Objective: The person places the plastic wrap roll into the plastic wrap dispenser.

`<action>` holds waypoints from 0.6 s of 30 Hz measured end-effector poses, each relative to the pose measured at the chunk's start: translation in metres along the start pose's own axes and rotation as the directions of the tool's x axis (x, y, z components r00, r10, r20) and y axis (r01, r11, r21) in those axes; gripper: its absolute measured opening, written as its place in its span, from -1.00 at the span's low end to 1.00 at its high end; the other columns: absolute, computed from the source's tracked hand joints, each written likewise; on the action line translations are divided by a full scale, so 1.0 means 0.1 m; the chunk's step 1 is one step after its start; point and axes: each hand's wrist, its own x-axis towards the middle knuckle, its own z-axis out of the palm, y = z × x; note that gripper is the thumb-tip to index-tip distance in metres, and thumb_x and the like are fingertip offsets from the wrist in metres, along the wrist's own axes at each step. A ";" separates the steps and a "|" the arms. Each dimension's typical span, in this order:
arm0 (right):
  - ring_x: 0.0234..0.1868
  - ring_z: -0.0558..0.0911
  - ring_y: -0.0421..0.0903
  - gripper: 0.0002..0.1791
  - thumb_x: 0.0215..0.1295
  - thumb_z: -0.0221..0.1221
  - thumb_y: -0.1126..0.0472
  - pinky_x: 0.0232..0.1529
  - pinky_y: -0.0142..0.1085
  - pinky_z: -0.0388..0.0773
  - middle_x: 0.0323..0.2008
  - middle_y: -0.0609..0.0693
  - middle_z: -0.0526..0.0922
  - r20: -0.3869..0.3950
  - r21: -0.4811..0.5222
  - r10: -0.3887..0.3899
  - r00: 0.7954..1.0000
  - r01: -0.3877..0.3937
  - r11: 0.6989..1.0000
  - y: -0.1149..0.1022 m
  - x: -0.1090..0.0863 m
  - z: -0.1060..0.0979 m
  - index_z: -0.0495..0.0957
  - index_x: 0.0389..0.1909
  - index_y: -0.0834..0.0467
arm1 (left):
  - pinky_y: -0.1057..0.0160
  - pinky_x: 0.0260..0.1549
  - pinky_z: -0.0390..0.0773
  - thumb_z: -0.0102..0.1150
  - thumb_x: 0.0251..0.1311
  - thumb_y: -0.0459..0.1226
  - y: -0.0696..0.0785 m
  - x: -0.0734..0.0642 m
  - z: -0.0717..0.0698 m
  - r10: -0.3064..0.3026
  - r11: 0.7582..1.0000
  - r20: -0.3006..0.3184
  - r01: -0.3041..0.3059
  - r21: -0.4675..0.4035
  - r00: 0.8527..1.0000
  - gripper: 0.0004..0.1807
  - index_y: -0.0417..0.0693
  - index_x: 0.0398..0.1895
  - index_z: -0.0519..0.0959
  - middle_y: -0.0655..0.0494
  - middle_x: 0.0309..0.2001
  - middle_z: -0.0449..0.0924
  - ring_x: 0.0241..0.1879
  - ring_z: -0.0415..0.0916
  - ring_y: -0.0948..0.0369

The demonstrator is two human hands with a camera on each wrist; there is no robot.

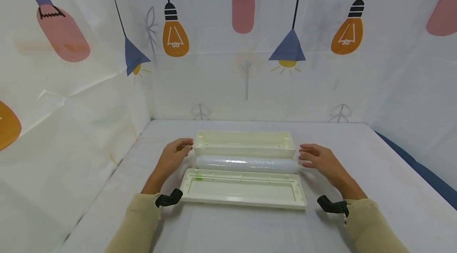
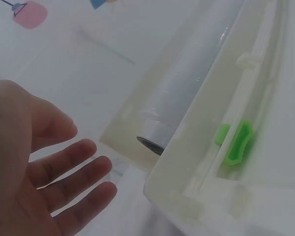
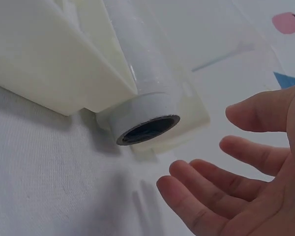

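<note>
A roll of clear plastic wrap (image 1: 246, 163) lies crosswise between a cream open box (image 1: 246, 151) behind it and a matching flat lid (image 1: 242, 193) in front. My left hand (image 1: 173, 158) hovers beside the box's left end, fingers loosely bent and holding nothing. Off the roll's right end is my right hand (image 1: 323, 161), also apart from it and holding nothing. In the right wrist view the hollow core (image 3: 148, 130) of the roll faces that hand. A small green slider (image 2: 236, 142) sits on the lid's rail in the left wrist view.
A white cloth covers the table (image 1: 246, 229). Behind and at the sides hang white sheets (image 1: 214, 86) printed with lamps and bulbs. Each wrist wears a black camera mount, the left one (image 1: 169, 198) near the lid's corner.
</note>
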 end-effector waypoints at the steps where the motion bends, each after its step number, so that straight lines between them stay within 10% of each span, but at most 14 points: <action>1: 0.23 0.51 0.27 -0.37 0.54 0.09 0.12 0.06 -0.12 0.62 0.33 0.44 0.35 -0.004 -0.002 -0.003 1.000 0.003 1.000 0.00 -0.01 -0.01 0.21 0.42 0.44 | -0.03 0.09 0.56 0.00 0.49 -0.25 -0.01 -0.01 0.00 0.007 1.000 -0.007 -0.007 0.012 1.000 -0.61 -0.18 0.28 0.51 -0.07 0.16 0.58 0.14 0.52 0.02; 11: 0.16 0.59 0.18 -0.48 0.51 0.13 0.10 0.01 -0.17 0.65 0.22 0.38 0.47 0.014 -0.007 0.024 1.000 -0.024 1.000 0.05 -0.09 0.01 0.39 0.24 0.44 | 0.09 -0.07 0.62 0.03 0.49 -0.32 -0.05 -0.05 -0.06 0.023 1.000 -0.029 -0.022 0.018 0.999 -0.72 -0.28 0.09 0.60 -0.12 -0.08 0.67 -0.08 0.63 0.01; 18: 0.07 0.64 0.16 -0.58 0.50 0.14 0.08 -0.01 -0.10 0.66 0.05 0.26 0.61 0.055 -0.032 0.048 0.997 -0.046 0.998 0.07 -0.08 -0.01 0.51 0.05 0.41 | 0.09 -0.07 0.61 0.04 0.49 -0.26 -0.07 -0.05 -0.08 -0.055 0.998 0.088 0.052 0.032 0.995 -0.73 -0.30 -0.03 0.63 -0.05 -0.18 0.68 -0.13 0.64 0.08</action>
